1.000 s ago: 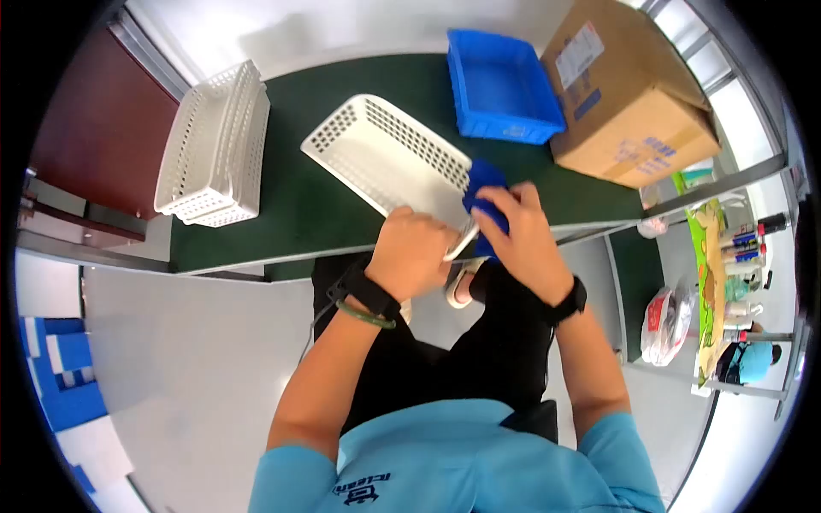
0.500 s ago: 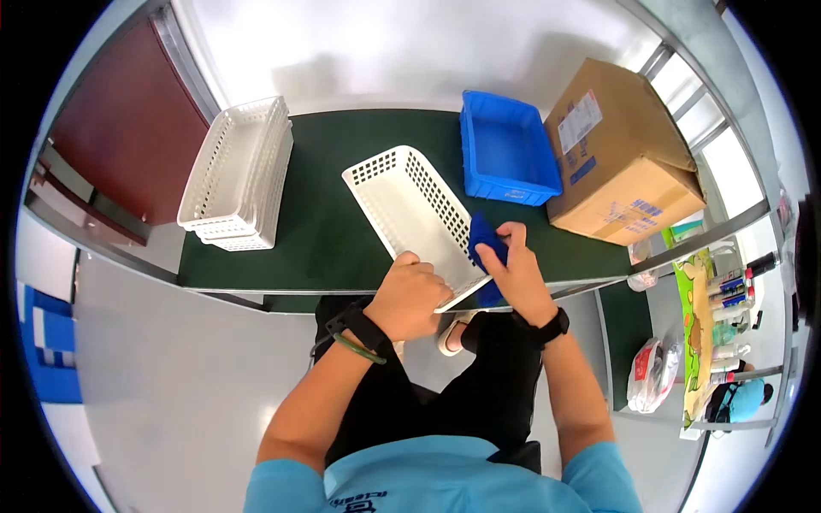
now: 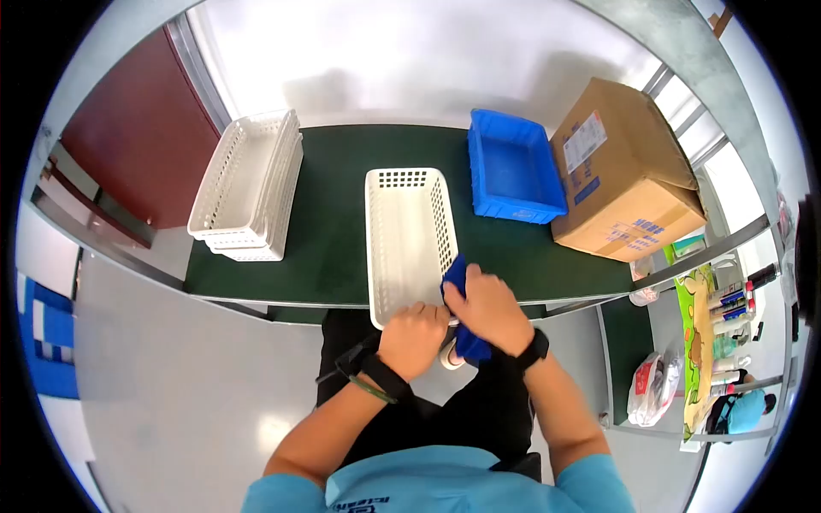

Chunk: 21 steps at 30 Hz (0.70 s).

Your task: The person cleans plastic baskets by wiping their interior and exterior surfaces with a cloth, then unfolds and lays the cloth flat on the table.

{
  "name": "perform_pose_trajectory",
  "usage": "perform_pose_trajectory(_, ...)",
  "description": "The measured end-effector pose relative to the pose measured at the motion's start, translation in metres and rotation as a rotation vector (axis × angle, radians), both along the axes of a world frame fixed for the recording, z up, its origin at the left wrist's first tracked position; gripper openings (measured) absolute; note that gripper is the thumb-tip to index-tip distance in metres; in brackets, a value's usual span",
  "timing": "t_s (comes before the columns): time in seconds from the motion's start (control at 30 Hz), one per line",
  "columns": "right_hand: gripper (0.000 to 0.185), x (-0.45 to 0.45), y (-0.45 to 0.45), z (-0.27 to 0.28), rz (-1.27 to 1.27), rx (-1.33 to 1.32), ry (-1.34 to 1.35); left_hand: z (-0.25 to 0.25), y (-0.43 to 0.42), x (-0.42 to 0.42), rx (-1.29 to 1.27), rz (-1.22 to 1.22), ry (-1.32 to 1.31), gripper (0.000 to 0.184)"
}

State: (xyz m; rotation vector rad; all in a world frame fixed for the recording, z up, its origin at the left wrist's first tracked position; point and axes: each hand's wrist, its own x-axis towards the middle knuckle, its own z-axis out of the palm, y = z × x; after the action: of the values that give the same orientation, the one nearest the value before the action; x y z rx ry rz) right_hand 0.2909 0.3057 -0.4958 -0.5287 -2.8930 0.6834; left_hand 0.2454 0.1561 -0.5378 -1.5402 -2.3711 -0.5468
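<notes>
Workroom, green bench (image 3: pixel 333 214), cardboard box (image 3: pixel 631 192), bottles (image 3: pixel 731 301)

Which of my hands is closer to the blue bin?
Right. Your right hand is on the near side of the blue bin, holding a blue cloth; your left hand is farther left, at the white basket's near end.

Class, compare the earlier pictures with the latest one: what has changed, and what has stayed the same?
The white basket has turned clockwise: its far end, once slanting left, now points almost straight away from the person. The left hand keeps its grip on the near end; the right hand keeps the blue cloth. The basket stack, blue bin and cardboard box stayed put.
</notes>
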Motion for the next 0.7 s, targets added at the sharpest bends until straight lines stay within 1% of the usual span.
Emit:
perform_pose_trajectory(0.07, 0.042, -0.021, 0.018, -0.005, -0.026, -0.013, -0.010, 0.001, -0.002, -0.004, 0.026, -0.106, -0.058, 0.009)
perform_pose_trajectory(0.1, 0.046, -0.034, 0.031, -0.008, -0.047, -0.042, 0.030, 0.002, -0.001, -0.005, 0.027, -0.104, -0.051, 0.009)
perform_pose_trajectory(0.2, 0.047, -0.059, 0.051, -0.014, -0.082, -0.062, 0.037, 0.001, -0.003, -0.001, 0.000, -0.101, -0.050, 0.009)
perform_pose_trajectory(0.27, 0.044, -0.063, 0.042, -0.010, -0.072, 0.047, 0.031, 0.006, -0.002, -0.002, -0.049, -0.099, -0.066, 0.007)
perform_pose_trajectory(0.3, 0.041, -0.055, 0.035, -0.008, -0.057, 0.101, 0.013, 0.006, -0.001, -0.002, -0.042, -0.098, -0.069, 0.007)
perform_pose_trajectory(0.37, 0.038, -0.031, 0.015, 0.007, -0.002, 0.092, -0.078, 0.006, -0.002, -0.004, -0.068, -0.117, -0.058, 0.006)
perform_pose_trajectory(0.43, 0.037, -0.005, 0.000, 0.013, 0.027, 0.063, -0.114, 0.008, -0.002, -0.005, -0.064, -0.124, -0.062, 0.005)
perform_pose_trajectory(0.47, 0.042, 0.003, -0.004, 0.014, 0.001, 0.012, -0.159, 0.008, -0.002, -0.005, -0.063, -0.133, -0.060, 0.004)
perform_pose_trajectory(0.5, 0.041, 0.007, -0.009, 0.016, -0.016, 0.006, -0.170, 0.008, -0.001, -0.005, -0.062, -0.135, -0.061, 0.004)
perform_pose_trajectory(0.57, 0.040, 0.005, -0.003, 0.014, -0.014, 0.010, -0.162, 0.008, 0.000, -0.005, -0.082, -0.138, -0.080, 0.010)
perform_pose_trajectory(0.6, 0.040, 0.001, 0.000, 0.012, -0.018, 0.002, -0.162, 0.007, 0.000, -0.004, -0.090, -0.142, -0.080, 0.010)
perform_pose_trajectory(0.67, 0.040, -0.012, 0.008, 0.009, 0.001, 0.061, -0.100, 0.008, 0.000, -0.004, 0.014, -0.162, -0.112, 0.020)
perform_pose_trajectory(0.7, 0.040, -0.020, 0.017, 0.008, -0.006, 0.058, -0.100, 0.006, 0.000, -0.003, 0.001, -0.173, -0.103, 0.020)
